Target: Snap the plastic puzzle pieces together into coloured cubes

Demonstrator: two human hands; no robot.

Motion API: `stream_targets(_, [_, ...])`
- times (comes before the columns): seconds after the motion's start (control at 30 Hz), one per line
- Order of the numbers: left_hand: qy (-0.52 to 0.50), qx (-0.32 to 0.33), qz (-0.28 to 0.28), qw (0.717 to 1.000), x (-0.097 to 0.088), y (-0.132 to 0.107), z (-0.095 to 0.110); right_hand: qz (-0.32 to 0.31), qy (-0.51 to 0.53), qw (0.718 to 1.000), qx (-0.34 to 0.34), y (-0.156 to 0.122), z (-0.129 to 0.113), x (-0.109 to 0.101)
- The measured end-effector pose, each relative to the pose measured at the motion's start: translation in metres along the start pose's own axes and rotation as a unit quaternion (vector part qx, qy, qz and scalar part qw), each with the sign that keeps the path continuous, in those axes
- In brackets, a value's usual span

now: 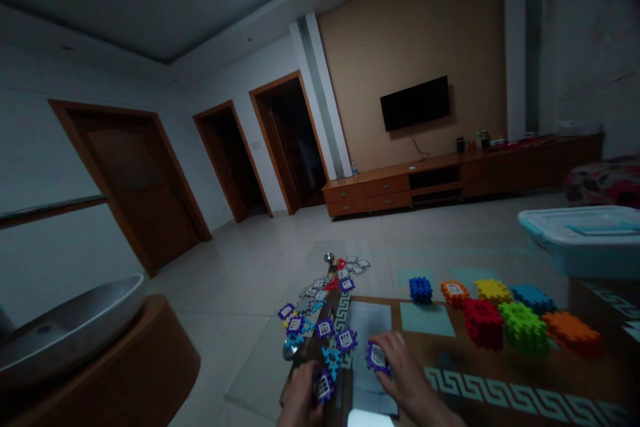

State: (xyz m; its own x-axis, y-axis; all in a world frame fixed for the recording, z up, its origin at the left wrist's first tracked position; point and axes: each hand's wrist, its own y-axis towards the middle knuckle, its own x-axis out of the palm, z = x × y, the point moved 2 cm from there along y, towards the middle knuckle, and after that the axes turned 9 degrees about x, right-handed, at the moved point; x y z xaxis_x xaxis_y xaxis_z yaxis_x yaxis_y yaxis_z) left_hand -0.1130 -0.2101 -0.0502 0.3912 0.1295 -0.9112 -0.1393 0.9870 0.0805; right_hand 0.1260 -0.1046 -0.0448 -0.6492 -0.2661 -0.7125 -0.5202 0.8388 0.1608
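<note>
My right hand (407,373) pinches a purple interlocking tile (378,357) with a white printed label, above a pale paper sheet (371,320). Lower and to the left, my left hand (300,390) has its fingers closed at the edge of a second purple tile (325,386), also labelled. Just beyond that one lies a light blue triangular piece (332,361). Two more labelled purple tiles, a right one (346,339) and a left one (325,328), lie farther up. Grey, red and blue pieces (314,295) spread along the table's left side.
Stacks of interlocking pieces stand on the right of the glass table: dark blue (421,289), red (483,323), green (524,327), orange (573,332) and yellow (493,290). A lidded plastic box (585,253) sits behind them. At far left is a metal basin (75,320).
</note>
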Motion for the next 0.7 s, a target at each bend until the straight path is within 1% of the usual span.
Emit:
stream_targets(0.07, [-0.006, 0.020, -0.032, 0.999, -0.001, -0.003, 0.007, -0.036, -0.022, 0.999, 0.016, -0.004, 0.012, 0.002])
stream_targets(0.13, [-0.014, 0.043, -0.080, 0.996, 0.005, -0.002, 0.017, -0.055, -0.031, 0.998, 0.024, -0.006, 0.025, 0.005])
stream_targets(0.23, [-0.043, 0.072, -0.147, 0.986, 0.025, 0.008, 0.037, -0.055, -0.010, 0.998, 0.014, -0.004, 0.029, 0.004])
stream_targets(0.33, [-0.104, 0.126, -0.147, 0.976, 0.045, 0.022, 0.059, -0.050, 0.025, 0.998, -0.005, -0.001, 0.015, -0.004])
stream_targets(0.37, [-0.125, 0.143, -0.129, 0.973, 0.047, 0.027, 0.065, -0.048, 0.036, 0.998, -0.011, 0.000, 0.009, -0.008])
stream_targets(0.43, [-0.148, 0.151, -0.058, 0.976, 0.040, 0.038, 0.071, -0.046, 0.049, 0.998, -0.018, 0.001, -0.004, -0.013])
stream_targets(0.5, [-0.119, 0.113, 0.032, 0.986, 0.022, 0.051, 0.066, -0.050, 0.049, 0.997, -0.028, 0.001, -0.012, -0.016])
stream_targets(0.53, [-0.081, 0.082, 0.063, 0.991, 0.012, 0.059, 0.060, -0.058, 0.044, 0.997, -0.035, 0.001, -0.015, -0.016])
stream_targets(0.57, [-0.030, 0.055, 0.066, 0.996, 0.002, 0.068, 0.052, -0.071, 0.037, 0.996, -0.041, 0.001, -0.016, -0.014])
stream_targets(0.63, [0.008, 0.023, 0.057, 0.998, -0.012, 0.086, 0.035, -0.101, 0.018, 0.994, -0.048, 0.001, -0.015, -0.006])
stream_targets(0.7, [0.036, -0.004, 0.028, 0.999, -0.018, 0.101, 0.018, -0.128, -0.007, 0.991, -0.044, 0.002, -0.010, 0.004])
